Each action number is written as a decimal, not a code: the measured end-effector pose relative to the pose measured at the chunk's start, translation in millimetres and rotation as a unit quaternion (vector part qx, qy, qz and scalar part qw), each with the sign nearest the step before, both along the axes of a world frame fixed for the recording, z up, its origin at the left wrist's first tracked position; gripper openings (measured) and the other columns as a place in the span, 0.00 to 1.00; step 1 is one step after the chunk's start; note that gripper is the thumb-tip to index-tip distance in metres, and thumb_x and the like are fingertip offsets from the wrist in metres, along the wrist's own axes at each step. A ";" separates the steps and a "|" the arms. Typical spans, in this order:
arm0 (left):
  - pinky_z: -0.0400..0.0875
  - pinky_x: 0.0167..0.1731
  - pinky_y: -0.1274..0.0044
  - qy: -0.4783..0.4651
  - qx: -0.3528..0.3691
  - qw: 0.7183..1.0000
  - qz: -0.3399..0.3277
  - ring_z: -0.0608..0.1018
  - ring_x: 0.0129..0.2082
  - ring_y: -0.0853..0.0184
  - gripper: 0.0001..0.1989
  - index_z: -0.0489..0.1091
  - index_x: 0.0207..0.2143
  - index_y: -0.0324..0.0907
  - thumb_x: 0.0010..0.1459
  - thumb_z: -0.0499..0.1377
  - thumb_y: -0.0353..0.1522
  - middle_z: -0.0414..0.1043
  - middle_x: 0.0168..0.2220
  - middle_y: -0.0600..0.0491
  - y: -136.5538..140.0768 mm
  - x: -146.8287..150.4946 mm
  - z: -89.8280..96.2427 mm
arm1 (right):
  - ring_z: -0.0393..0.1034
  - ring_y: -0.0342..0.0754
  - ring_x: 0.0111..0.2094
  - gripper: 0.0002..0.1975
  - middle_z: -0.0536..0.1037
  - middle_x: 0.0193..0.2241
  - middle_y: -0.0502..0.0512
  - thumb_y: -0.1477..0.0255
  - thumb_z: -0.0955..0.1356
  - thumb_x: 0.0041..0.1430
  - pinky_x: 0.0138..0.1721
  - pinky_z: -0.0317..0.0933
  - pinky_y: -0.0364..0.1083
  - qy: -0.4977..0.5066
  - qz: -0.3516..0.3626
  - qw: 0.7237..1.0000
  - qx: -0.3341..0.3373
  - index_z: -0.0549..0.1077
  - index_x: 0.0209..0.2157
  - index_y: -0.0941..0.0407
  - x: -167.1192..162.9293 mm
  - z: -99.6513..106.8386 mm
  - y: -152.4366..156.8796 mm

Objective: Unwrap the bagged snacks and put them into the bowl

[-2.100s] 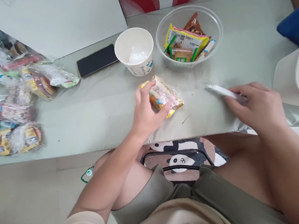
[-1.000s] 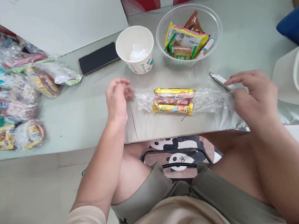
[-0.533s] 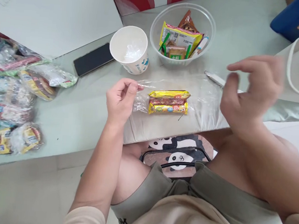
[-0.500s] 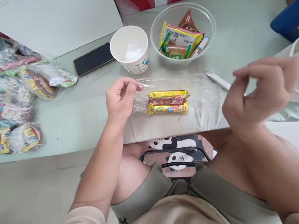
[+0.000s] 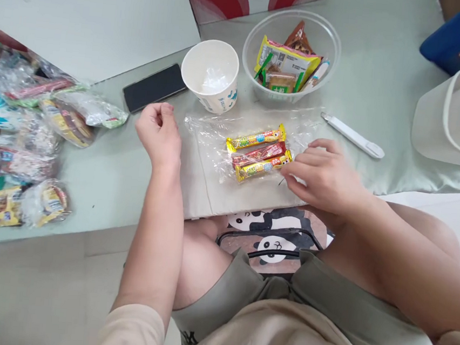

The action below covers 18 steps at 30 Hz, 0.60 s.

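A clear plastic bag [image 5: 213,133] lies flat on the table. Two yellow snack bars, one at the back [image 5: 256,137] and one in front [image 5: 263,166], lie on either side of a red-wrapped bar [image 5: 258,153], seemingly inside the bag. My left hand [image 5: 160,136] hovers left of the bag, apart from it, fingers curled closed; what they may hold is hidden. At the bag's right end, my right hand [image 5: 323,176] has its fingers apart, close to the front bar's tip; whether it touches the plastic I cannot tell.
Behind the bag stand a paper cup [image 5: 193,71] with plastic inside and a clear bowl [image 5: 332,57] of packaged snacks. A phone [image 5: 154,86] lies left, a white cutter [image 5: 353,135] right. Wrapped snacks [image 5: 66,121] crowd the left; a white bucket [image 5: 430,124] stands right.
My left hand has let go of the bag and moved left. My right hand has come down from the right to the bag, its fingers opening. The bars now lie more spread out and tilted.
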<state>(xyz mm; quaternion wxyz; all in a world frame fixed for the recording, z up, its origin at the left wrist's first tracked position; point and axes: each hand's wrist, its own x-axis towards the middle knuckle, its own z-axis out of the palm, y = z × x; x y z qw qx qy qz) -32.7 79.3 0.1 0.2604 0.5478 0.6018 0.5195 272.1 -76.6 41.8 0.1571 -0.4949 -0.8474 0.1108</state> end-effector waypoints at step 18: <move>0.57 0.22 0.75 0.338 -0.026 0.846 -0.411 0.65 0.16 0.71 0.06 0.77 0.28 0.47 0.58 0.63 0.34 0.68 0.17 0.60 -108.6 26.7 55.1 | 0.66 0.66 0.61 0.37 0.72 0.62 0.68 0.71 0.71 0.53 0.63 0.55 0.61 -0.038 0.038 0.998 -0.010 0.66 0.65 0.57 -34.6 -10.2 34.9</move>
